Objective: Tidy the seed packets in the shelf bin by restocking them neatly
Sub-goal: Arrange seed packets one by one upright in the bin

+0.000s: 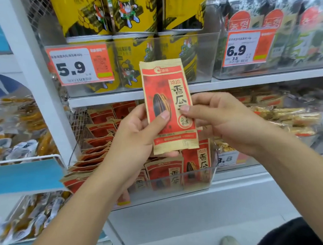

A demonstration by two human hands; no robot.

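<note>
You hold one seed packet (pixel 168 106) upright in front of the shelf, above the clear bin (pixel 179 185); your left hand (pixel 137 135) has its grip clamped on the packet's lower left side, thumb across the printed face, and your right hand (pixel 219 118) pinches the right edge with thumb on the front. Below, more seed packets (pixel 101 145) lie in the bin, some standing at the front wall, others leaning in a loose slanted row on the left. On the shelf above, yellow tubs (pixel 133 54) sit behind a 5.9 price tag (pixel 79 65).
</note>
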